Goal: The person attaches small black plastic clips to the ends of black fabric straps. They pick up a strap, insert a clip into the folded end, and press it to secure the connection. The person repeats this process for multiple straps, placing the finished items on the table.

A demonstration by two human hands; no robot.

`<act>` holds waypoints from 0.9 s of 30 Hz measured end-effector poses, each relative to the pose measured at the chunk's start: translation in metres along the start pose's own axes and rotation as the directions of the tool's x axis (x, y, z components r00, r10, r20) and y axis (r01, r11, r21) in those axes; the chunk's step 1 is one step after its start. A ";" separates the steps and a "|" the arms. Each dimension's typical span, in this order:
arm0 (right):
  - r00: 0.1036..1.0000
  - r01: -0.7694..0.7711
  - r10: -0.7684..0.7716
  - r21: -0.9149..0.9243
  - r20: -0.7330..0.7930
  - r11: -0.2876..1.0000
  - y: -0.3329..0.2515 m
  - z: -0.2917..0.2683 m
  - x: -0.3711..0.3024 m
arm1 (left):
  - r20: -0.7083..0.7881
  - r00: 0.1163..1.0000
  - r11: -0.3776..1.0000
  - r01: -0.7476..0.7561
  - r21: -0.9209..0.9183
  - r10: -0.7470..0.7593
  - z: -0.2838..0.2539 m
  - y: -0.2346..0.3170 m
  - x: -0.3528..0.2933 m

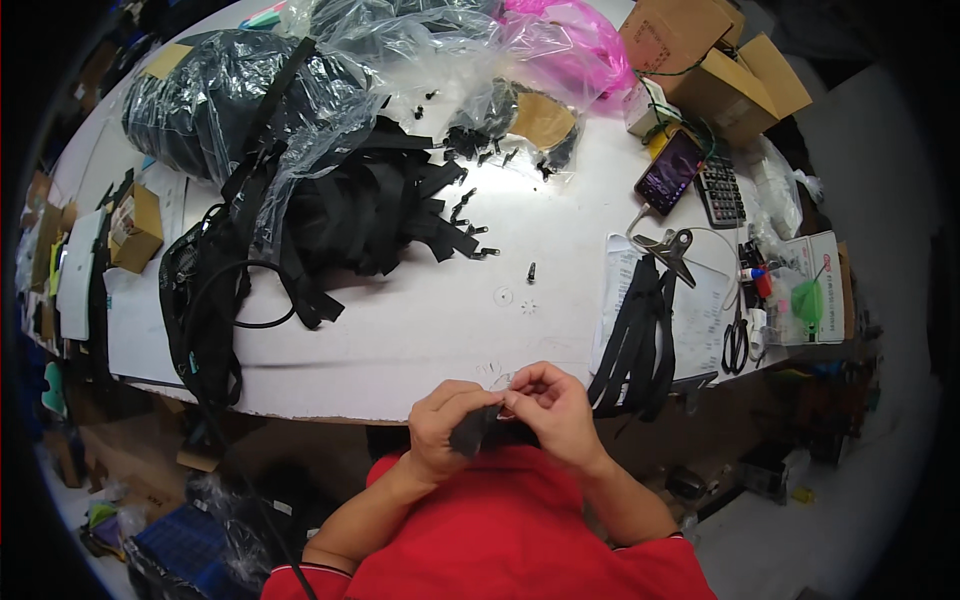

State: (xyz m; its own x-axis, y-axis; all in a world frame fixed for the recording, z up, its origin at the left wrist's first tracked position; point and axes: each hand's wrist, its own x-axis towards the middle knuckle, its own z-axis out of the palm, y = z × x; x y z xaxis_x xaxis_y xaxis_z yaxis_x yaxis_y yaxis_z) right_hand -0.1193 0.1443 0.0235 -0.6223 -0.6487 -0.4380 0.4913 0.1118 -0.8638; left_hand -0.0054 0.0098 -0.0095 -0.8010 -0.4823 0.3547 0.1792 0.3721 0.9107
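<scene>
My left grip [440,425] is closed round a black strip [468,434], nearer me than the lone slider [531,272] on the tabletop [400,335]. My right grip [558,415] is at the strip's far end; can't tell how closed, or on what. Left of slider: strip pile [350,215]. Right: clip [681,243], straps [640,330]. Beyond, rightward: phone [668,172].

We log the table [400,340] as white. On its left: black straps [350,215]. Far side: pink bag [600,50], translucent. Far right: brown box [728,100]. Right edge: black scissors [736,346]. At its near edge we note a black strip [468,434], red shirt [480,540], sleeves [300,583] pale-edged.
</scene>
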 end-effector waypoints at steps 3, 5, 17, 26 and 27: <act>0.998 -0.045 0.044 -0.018 -0.041 0.999 0.006 -0.002 0.018 | -0.060 0.994 0.995 0.098 0.026 -0.096 0.004 -0.002 0.005; 0.955 0.214 -0.288 -0.512 -0.069 0.832 0.007 -0.014 0.049 | -0.056 0.985 0.986 0.163 -0.035 -0.165 0.003 -0.002 0.008; 0.912 0.206 -0.359 -0.535 -0.198 0.820 -0.022 -0.031 0.104 | 0.006 0.983 0.970 0.184 -0.161 -0.185 -0.008 -0.009 0.000; 0.998 0.014 -0.037 0.454 0.043 0.891 -0.010 -0.035 0.081 | 0.118 0.884 0.808 0.462 -0.366 -0.452 -0.011 0.005 0.011; 0.996 0.003 -0.050 0.554 0.069 0.833 -0.009 -0.033 0.078 | 0.120 0.880 0.803 0.469 -0.369 -0.459 -0.012 0.003 0.010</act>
State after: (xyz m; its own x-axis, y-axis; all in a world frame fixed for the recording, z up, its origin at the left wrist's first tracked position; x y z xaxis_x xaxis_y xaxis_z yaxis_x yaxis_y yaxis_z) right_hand -0.1922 0.1172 -0.0114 -0.6024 -0.7040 -0.3761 0.7446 -0.3258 -0.5826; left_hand -0.0058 -0.0030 -0.0005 -0.8562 -0.4998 -0.1308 -0.0204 -0.2203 0.9752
